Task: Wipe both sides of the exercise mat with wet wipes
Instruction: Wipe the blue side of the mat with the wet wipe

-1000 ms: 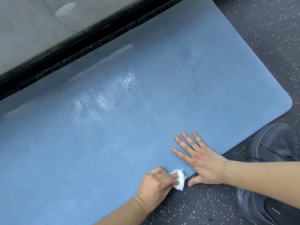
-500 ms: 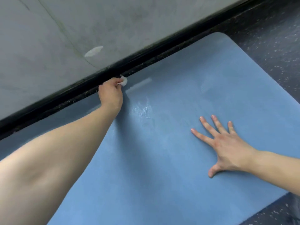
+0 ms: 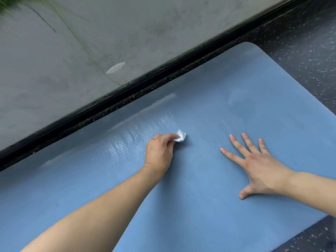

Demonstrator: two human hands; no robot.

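Blue rubber exercise mat (image 3: pixel 200 206) lies flat on the speckled dark floor (image 3: pixel 309 51). Left hand (image 3: pixel 159 153) pinches a crumpled white wet wipe (image 3: pixel 181 138); right hand (image 3: pixel 258 168) presses flat, fingers spread. Wet streaks indicate top side partly wiped; underside apparently remains.

Open mat (image 3: pixel 200 206) surface lies between left hand (image 3: pixel 159 151) and right hand (image 3: pixel 258 166); far edge is bounded by black sill (image 3: pixel 127 93) under glass wall (image 3: pixel 109 33).
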